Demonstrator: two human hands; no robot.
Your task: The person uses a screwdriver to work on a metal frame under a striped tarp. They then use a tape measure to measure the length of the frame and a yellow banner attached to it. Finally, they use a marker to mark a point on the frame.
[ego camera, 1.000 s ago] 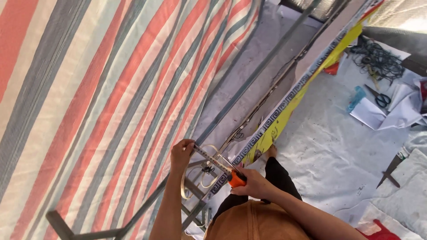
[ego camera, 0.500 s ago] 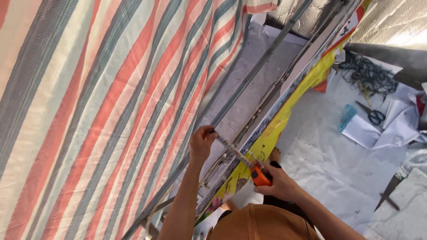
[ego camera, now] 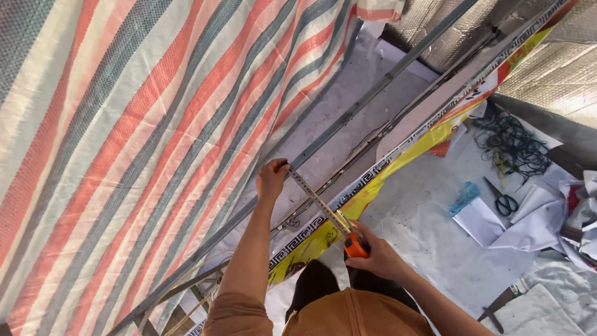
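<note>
both hands grip: left hand (ego camera: 272, 179) pins tape blade (ego camera: 320, 204) to metal bar (ego camera: 348, 118); right hand (ego camera: 377, 256) clasps orange tape measure (ego camera: 356, 247).

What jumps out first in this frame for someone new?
The big red, grey and white striped tarp fills the whole left half. At lower centre, the left hand pins the end of a tape measure blade against a grey metal bar, while the right hand holds the orange tape case. At right, scissors and a tangle of black cord lie on white sheeting.
</note>
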